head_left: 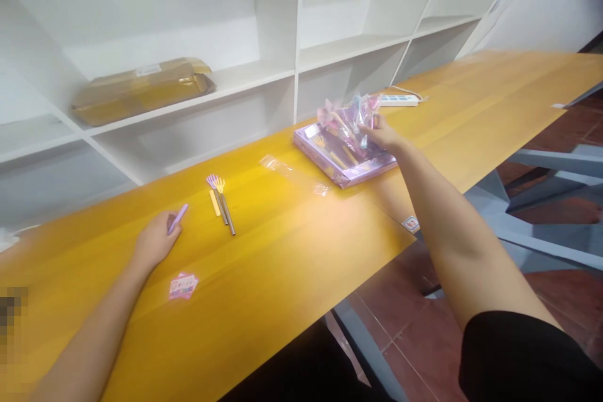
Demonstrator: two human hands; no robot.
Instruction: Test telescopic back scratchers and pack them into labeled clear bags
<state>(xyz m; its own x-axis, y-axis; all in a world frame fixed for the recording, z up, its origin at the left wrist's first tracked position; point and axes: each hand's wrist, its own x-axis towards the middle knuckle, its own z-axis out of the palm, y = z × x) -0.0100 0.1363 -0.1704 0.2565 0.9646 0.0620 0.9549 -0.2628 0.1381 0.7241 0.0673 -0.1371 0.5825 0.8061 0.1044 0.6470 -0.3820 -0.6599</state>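
Observation:
My left hand (157, 239) is closed around a slim purple stick (178, 218) and rests low over the table. Just right of it lie two small hand-shaped back scratchers, a purple one (211, 181) and a yellow one (220, 186), with metal rods, beside a short yellow piece (215, 203). Over at the back, my right hand (382, 134) is closed on one of several clear plastic packets (346, 122). These lie in or above a flat purple box (346, 176), where a further yellow hand-shaped head shows. My right fingertips are partly blurred.
A pink star-shaped card (183, 287) lies near my left forearm. A flattened clear wrapper (294, 173) is left of the box. Behind it sits a white power strip (399, 100). A taped brown parcel (144, 91) occupies the white shelf (254, 83) along the table's back edge.

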